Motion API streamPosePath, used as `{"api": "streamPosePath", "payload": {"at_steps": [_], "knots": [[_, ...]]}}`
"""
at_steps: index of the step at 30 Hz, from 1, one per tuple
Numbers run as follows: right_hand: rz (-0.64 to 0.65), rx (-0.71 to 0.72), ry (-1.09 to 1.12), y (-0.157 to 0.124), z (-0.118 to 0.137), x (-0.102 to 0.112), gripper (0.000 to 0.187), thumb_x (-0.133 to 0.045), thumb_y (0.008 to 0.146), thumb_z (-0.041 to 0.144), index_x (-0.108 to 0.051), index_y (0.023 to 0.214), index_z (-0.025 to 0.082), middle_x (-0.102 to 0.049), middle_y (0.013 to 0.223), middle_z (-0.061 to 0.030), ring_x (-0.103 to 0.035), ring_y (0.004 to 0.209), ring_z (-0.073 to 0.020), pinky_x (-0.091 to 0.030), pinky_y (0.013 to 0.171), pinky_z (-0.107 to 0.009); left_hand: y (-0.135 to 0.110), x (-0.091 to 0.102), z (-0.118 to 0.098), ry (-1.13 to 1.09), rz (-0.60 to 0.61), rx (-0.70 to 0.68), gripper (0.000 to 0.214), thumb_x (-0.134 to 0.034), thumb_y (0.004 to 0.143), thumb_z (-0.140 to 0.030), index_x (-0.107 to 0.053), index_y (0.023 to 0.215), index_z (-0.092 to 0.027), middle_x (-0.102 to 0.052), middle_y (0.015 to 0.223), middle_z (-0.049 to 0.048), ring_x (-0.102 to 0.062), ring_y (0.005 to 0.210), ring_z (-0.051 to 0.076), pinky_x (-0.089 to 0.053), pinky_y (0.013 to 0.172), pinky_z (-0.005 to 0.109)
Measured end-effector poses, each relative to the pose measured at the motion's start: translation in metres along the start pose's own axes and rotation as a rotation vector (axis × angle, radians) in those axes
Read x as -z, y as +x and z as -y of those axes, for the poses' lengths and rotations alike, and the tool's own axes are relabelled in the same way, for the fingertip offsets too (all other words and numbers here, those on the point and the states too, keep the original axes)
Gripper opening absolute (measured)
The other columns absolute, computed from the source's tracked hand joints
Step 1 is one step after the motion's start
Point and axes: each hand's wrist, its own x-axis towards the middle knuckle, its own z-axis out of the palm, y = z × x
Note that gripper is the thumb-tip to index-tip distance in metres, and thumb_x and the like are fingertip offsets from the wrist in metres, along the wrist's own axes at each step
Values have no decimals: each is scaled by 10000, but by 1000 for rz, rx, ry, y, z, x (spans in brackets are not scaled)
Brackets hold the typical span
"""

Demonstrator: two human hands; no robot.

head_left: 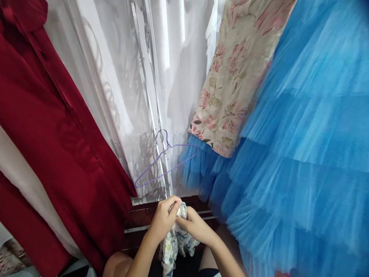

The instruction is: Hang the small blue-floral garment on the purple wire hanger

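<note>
A bunched white cloth garment [169,250] with a yellow, green and blue print hangs from both my hands at the bottom middle. My left hand [166,216] grips its upper edge, thumb and fingers pressed together. Close beside it, my right hand [196,225] pinches the same fabric. What kind of garment it is cannot be told from its folds. Just above my hands, a thin purple clothes hanger [167,167] hangs bare by its hook on an upright metal strip [154,100].
A long dark red garment [72,146] hangs at left. White curtains [178,77] cover the back. On the right hang a floral cream-and-pink garment [227,88] and a tiered blue tulle dress [311,154]. A dark red-brown ledge [141,215] runs low behind my hands.
</note>
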Motion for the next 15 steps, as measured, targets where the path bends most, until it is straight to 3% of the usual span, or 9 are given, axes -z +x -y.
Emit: {"api": "streamPosePath", "payload": {"at_steps": [5,7,10,15], "knots": [[-9,14,211,-1,11,4,263,-640,853,389,-627,768,141,-559,688,4,-447,618,-128,-355,577,-238,-31,2,26,-246,97,146,263,-550,910,-436,-547,1007,-192,-591,905,21,-557,794,152,-432,706,237],[-84,4,303,-4,12,10,272,-670,834,405,-635,781,140,-575,681,2,-467,603,-129,-368,580,-239,-50,6,42,-159,128,197,311,-549,899,-480,-596,1005,-191,-626,921,39,-567,880,196,-446,800,282],[-151,-15,416,-8,17,22,240,-721,798,374,-657,819,143,-624,699,-10,-529,613,-145,-404,593,-244,-76,18,68,141,133,257,332,-595,853,-520,-683,880,-201,-654,922,55,-545,967,244,-406,922,334],[-263,-48,548,-14,31,47,218,-775,730,344,-685,778,151,-680,653,-33,-595,556,-155,-445,557,-239,-97,39,99,332,176,282,411,-527,892,-540,-605,716,-177,-617,850,44,-523,878,206,-396,815,283]]}}
